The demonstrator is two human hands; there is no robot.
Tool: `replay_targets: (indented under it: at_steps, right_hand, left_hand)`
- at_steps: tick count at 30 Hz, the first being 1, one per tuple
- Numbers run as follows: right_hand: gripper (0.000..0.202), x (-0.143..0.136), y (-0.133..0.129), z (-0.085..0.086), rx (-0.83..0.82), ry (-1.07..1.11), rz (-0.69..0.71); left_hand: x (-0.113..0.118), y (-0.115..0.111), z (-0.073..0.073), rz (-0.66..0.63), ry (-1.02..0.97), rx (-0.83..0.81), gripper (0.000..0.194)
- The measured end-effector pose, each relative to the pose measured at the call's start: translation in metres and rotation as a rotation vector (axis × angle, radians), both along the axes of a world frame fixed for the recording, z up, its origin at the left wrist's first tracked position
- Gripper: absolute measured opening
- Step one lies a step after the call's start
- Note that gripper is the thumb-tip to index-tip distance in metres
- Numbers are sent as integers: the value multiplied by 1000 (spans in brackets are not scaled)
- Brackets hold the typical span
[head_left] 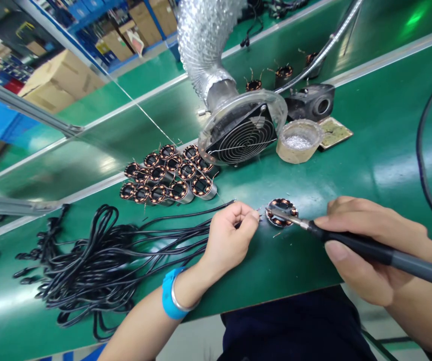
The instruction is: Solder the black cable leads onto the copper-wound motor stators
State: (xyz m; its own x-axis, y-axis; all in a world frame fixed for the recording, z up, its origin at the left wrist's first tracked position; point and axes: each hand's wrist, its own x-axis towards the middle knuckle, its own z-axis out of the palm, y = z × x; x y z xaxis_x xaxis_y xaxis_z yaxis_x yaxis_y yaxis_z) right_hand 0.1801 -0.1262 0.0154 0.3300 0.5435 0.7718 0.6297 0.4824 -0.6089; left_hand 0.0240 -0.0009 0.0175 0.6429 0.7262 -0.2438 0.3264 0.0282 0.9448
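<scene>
My right hand (374,245) is closed round the dark handle of a soldering iron (355,245). The iron's metal tip reaches over a motor stator (281,212) with copper windings, at the stator's left rim. On the other side, my left hand (233,230) pinches thumb and forefinger together beside that rim. Thin wire ends stick out from the pinch toward the stator, apparently from a black cable (186,216); the fingers hide most of it. A blue band (173,293) is round my left wrist.
Several wound stators (178,190) stand in rows at the back left. A heap of black cables (99,260) spreads across the left. Behind the work are a fume-extractor fan (246,133), a cup of silvery material (299,145), a soldering-iron holder (313,103) and a flat yellowish pad (336,133).
</scene>
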Motion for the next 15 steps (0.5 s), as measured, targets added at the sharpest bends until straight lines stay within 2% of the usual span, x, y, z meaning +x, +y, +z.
replay_targets:
  at_steps: [15]
  right_hand:
    - [27, 1, 1, 0, -11, -18, 23]
  left_hand:
    - [-2, 0, 1, 16, -7, 15, 19]
